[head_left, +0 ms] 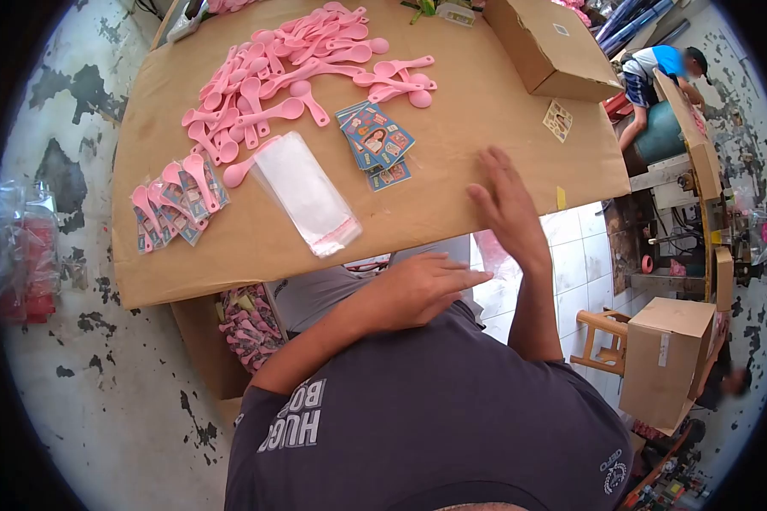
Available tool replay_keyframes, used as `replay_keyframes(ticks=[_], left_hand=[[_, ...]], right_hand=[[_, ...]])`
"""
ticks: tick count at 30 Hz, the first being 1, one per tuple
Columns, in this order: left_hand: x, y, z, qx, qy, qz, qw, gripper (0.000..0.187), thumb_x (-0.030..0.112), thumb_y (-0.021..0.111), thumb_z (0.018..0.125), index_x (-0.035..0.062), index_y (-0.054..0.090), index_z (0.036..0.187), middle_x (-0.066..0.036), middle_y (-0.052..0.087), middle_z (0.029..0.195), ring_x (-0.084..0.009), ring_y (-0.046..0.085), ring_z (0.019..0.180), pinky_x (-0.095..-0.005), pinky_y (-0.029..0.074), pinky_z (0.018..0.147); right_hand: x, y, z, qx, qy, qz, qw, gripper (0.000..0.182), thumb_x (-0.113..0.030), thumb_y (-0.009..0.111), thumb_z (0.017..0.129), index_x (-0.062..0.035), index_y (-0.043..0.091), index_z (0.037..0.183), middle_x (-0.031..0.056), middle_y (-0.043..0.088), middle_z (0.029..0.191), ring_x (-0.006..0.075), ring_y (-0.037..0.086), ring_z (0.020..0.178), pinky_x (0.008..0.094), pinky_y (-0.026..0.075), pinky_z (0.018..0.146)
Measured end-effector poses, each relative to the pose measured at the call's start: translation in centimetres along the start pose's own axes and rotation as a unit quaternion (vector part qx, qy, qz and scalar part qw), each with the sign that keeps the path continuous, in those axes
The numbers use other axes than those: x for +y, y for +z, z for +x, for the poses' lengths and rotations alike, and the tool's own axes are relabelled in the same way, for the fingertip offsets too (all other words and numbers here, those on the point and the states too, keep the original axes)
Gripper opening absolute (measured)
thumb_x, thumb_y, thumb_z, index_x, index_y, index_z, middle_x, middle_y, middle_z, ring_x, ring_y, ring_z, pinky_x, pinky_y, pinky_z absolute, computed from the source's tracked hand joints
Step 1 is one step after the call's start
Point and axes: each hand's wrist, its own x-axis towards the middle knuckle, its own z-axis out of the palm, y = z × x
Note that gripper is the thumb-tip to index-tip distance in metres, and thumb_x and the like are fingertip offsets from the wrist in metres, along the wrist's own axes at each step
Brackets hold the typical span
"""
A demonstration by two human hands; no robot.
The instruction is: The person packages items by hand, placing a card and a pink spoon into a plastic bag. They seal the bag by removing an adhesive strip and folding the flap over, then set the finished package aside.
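My right hand is over the front edge of the brown-covered table, fingers stretched out and slightly smeared, nothing in them. Held across my body below that edge is my left hand, its fingers extended and holding nothing. A stack of clear plastic sleeves lies on the table, overlapping one pink spoon. Beyond it sits a small pile of blue printed cards. A large heap of pink measuring spoons covers the back left. Bagged spoons with cards are at the left.
A cardboard box stands at the back right, near a loose cream printed card. Packed pink spoons fill a box under the table. A wooden stool and another carton stand right. A person bends over farther off.
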Motion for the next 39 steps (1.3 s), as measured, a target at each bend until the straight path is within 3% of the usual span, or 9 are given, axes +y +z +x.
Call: replay_keyframes(ticks=[6, 16, 21, 23, 26, 31, 34, 36, 39], left_hand=[[0.3, 0.6, 0.4, 0.007, 0.052, -0.001, 0.999, 0.018, 0.015, 0.071, 0.093, 0.004, 0.073, 0.107, -0.01, 0.074, 0.117, -0.0301, 0.069, 0.11, -0.0421, 0.054, 0.095], [0.7, -1.6, -1.0, 0.173, -0.02, 0.052, 0.983, 0.024, 0.021, 0.079, 0.088, 0.0034, 0.071, 0.102, -0.011, 0.074, 0.114, -0.0293, 0.069, 0.11, -0.0406, 0.053, 0.095], [1.3, -2.3, -0.8, 0.233, -0.112, 0.243, 0.935, 0.046, 0.024, 0.075, 0.092, -0.001, 0.064, 0.129, -0.025, 0.053, 0.148, -0.0399, 0.05, 0.139, -0.0476, 0.045, 0.108], [1.1, -1.8, -1.0, 0.226, -0.146, 0.259, 0.928, 0.05, 0.025, 0.074, 0.093, -0.0033, 0.061, 0.132, -0.027, 0.05, 0.149, -0.0409, 0.047, 0.141, -0.0486, 0.043, 0.111], [1.0, -1.5, -1.1, 0.199, -0.186, 0.285, 0.919, 0.056, 0.027, 0.072, 0.094, -0.0068, 0.057, 0.135, -0.03, 0.047, 0.151, -0.0418, 0.043, 0.144, -0.0494, 0.04, 0.114], [0.7, -0.9, -0.6, 0.122, -0.144, 0.229, 0.955, 0.055, 0.027, 0.071, 0.095, -0.007, 0.056, 0.135, -0.03, 0.046, 0.151, -0.0414, 0.041, 0.145, -0.0482, 0.036, 0.119], [0.5, -0.2, -0.3, 0.032, -0.02, 0.152, 0.988, 0.049, 0.026, 0.071, 0.096, -0.002, 0.059, 0.134, -0.024, 0.054, 0.146, -0.0373, 0.05, 0.139, -0.0448, 0.042, 0.115], [0.6, 0.4, -0.2, -0.056, 0.007, -0.026, 0.998, 0.033, 0.024, 0.071, 0.095, 0.0036, 0.068, 0.121, -0.016, 0.068, 0.129, -0.0313, 0.063, 0.124, -0.0412, 0.052, 0.105], [0.7, -0.4, -0.2, 0.015, 0.033, 0.012, 0.999, 0.018, 0.023, 0.074, 0.093, 0.0061, 0.072, 0.1, -0.008, 0.074, 0.098, -0.0269, 0.073, 0.095, -0.0386, 0.057, 0.082]], right_hand=[[-4.7, 2.8, 1.5, -0.045, -0.117, -0.003, 0.992, 0.072, -0.049, 0.054, 0.103, -0.0063, 0.035, 0.158, 0.0232, 0.034, 0.163, 0.042, 0.026, 0.153, 0.0541, 0.019, 0.125], [-4.2, 2.2, 0.7, -0.088, -0.19, -0.085, 0.974, 0.069, -0.046, 0.052, 0.104, -0.0091, 0.034, 0.16, 0.0138, 0.032, 0.166, 0.0354, 0.024, 0.156, 0.0557, 0.018, 0.125], [-2.8, -3.0, -1.0, -0.196, -0.137, 0.057, 0.969, 0.05, -0.031, 0.062, 0.102, -0.0022, 0.056, 0.143, 0.0156, 0.049, 0.155, 0.0338, 0.043, 0.146, 0.0438, 0.035, 0.119], [-2.8, -6.2, -1.4, -0.234, -0.089, 0.106, 0.962, 0.034, -0.028, 0.064, 0.101, 0.0006, 0.072, 0.119, 0.0188, 0.069, 0.127, 0.0332, 0.067, 0.118, 0.0414, 0.052, 0.099], [-3.0, -9.3, -1.9, -0.204, 0.006, 0.052, 0.977, 0.033, -0.024, 0.068, 0.099, 0.0015, 0.071, 0.119, 0.0207, 0.072, 0.114, 0.0318, 0.074, 0.094, 0.0387, 0.055, 0.078], [-3.3, -8.4, -1.4, -0.116, 0.045, 0.087, 0.988, 0.036, -0.022, 0.068, 0.098, 0.0004, 0.066, 0.127, 0.0208, 0.07, 0.119, 0.0345, 0.072, 0.104, 0.0399, 0.054, 0.09], [-3.6, -6.8, -1.1, -0.078, -0.079, 0.04, 0.993, 0.041, -0.023, 0.068, 0.098, -0.0023, 0.063, 0.133, 0.0196, 0.061, 0.139, 0.0368, 0.058, 0.13, 0.0438, 0.045, 0.108], [-3.4, -5.0, -0.9, -0.102, -0.107, 0.06, 0.987, 0.043, -0.025, 0.068, 0.098, -0.0029, 0.062, 0.134, 0.0185, 0.06, 0.141, 0.0372, 0.056, 0.131, 0.0439, 0.045, 0.11], [-3.7, -3.4, -1.2, -0.135, -0.167, 0.107, 0.971, 0.044, -0.023, 0.073, 0.094, -0.0039, 0.064, 0.133, 0.0167, 0.061, 0.142, 0.0357, 0.054, 0.135, 0.0422, 0.042, 0.113]])
